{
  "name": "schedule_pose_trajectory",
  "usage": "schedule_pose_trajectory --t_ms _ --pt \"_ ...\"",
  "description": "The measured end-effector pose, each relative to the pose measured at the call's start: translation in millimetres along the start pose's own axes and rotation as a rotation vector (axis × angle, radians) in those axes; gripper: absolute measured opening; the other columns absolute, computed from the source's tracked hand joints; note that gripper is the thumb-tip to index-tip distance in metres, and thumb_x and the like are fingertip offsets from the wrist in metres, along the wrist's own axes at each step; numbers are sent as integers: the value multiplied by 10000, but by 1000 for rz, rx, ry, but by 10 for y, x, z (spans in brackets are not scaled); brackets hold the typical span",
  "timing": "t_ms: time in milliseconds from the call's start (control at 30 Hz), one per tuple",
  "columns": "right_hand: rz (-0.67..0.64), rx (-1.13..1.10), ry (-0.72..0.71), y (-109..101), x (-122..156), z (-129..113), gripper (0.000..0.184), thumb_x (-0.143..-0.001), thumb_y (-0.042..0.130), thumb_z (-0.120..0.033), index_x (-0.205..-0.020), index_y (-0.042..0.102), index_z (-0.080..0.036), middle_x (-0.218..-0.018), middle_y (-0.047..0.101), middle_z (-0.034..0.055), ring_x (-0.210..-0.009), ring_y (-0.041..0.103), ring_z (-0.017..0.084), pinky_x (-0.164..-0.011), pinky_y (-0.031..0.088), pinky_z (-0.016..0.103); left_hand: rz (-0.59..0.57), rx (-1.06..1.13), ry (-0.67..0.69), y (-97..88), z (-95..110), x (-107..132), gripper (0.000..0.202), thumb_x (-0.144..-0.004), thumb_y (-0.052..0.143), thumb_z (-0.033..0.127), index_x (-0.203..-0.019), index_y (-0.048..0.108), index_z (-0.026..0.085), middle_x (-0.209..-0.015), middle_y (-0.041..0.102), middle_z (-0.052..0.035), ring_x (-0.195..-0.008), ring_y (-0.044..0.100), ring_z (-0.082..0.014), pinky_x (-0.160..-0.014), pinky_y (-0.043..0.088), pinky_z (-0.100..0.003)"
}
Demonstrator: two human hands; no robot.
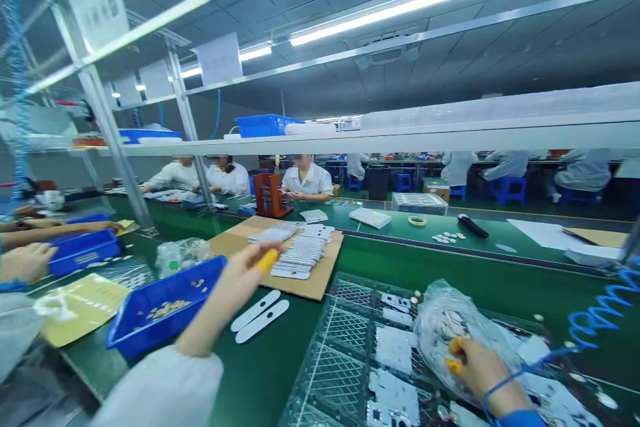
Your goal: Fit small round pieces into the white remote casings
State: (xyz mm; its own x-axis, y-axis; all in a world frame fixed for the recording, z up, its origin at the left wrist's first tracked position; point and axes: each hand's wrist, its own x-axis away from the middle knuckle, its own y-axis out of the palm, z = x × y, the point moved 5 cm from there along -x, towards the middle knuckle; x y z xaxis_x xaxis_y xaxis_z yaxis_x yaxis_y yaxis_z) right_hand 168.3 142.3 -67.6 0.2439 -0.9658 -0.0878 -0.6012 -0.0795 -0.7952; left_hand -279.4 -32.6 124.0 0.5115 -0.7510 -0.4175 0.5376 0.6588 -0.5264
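Observation:
My left hand (239,280) is raised above the green bench, fingers pinched together with a yellow finger cot on the tip, beside two white oblong plates (260,315). Whether it holds anything I cannot make out. My right hand (477,365), also with yellow finger cots, grips a crumpled clear plastic bag (447,320) of small parts that rests on a clear gridded tray (350,347) with white flat parts in it. A blue coiled cord (595,320) runs to my right wrist.
A blue bin (165,310) with small pale pieces sits by my left arm. Beyond it a cardboard sheet (310,283) carries stacked white plates. Another person's hands (25,260) work at left near a second blue bin (83,250). Seated workers face me across the green conveyor.

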Motion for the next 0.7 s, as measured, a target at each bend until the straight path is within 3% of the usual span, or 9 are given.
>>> schedule_pose_trajectory --t_ms 67,133,200,267,367,433,500,600,700 --pt "-53 64 -10 86 -57 105 99 -611 627 -153 -556 581 -222 -682 658 85 -696 615 258 -628 398 327 -140 -211 -34 87 -336 186 252 -772 507 307 -952 628 180 -931 680 -35 -865 618 -197 -767 462 -285" --pt "-112 84 9 150 -108 217 98 -623 609 -162 -556 581 -228 -652 661 62 -662 620 236 -584 395 303 -174 -323 -83 210 -674 390 167 -712 527 229 -812 644 164 -831 669 -61 -814 607 -224 -751 450 -318" --pt "-133 42 35 160 -136 293 87 -621 597 -144 -629 610 -229 -660 668 43 -661 627 221 -574 402 284 -189 -400 -96 351 -919 561 156 -672 542 187 -793 639 174 -856 639 -71 -863 575 -244 -789 424 -346" --pt "-129 12 38 129 -130 302 158 -605 588 -117 -714 631 -224 -676 668 33 -664 627 211 -585 407 275 -193 -454 -87 461 -1049 659 157 -678 531 179 -801 628 179 -907 602 -87 -924 533 -264 -826 394 -375" --pt "-108 21 -30 69 -68 192 205 -549 569 -68 -689 629 -204 -694 656 38 -683 608 211 -620 400 279 -185 -500 -78 565 -1054 647 117 -707 480 172 -738 593 165 -943 559 -132 -980 478 -319 -816 368 -441" --pt "-90 12 -71 52 -25 105 195 -526 546 -46 -632 603 -199 -711 647 41 -706 589 206 -639 388 278 -194 -501 -69 666 -927 567 111 -723 449 171 -734 559 169 -942 556 -135 -978 480 -328 -779 379 -447" --pt "-83 -13 -76 64 -3 53 195 -531 527 -37 -621 586 -200 -696 637 30 -686 570 188 -623 376 268 -244 -414 -36 851 -661 485 122 -739 421 162 -806 521 186 -927 575 -100 -927 527 -276 -754 408 -393" --pt "-120 -62 -54 110 -2 25 246 -514 500 -2 -640 589 -194 -657 622 3 -614 550 150 -563 359 240 -381 41 -21 1268 -3 458 144 -753 406 175 -888 439 213 -947 599 -52 -819 591 -190 -702 447 -304" --pt "-134 -117 -18 108 -3 -3 251 -492 506 11 -631 585 -182 -626 604 -12 -605 543 142 -547 352 232 -527 526 -91 1741 751 591 129 -793 431 344 -834 383 232 -1011 604 -42 -693 605 -152 -544 439 -249"
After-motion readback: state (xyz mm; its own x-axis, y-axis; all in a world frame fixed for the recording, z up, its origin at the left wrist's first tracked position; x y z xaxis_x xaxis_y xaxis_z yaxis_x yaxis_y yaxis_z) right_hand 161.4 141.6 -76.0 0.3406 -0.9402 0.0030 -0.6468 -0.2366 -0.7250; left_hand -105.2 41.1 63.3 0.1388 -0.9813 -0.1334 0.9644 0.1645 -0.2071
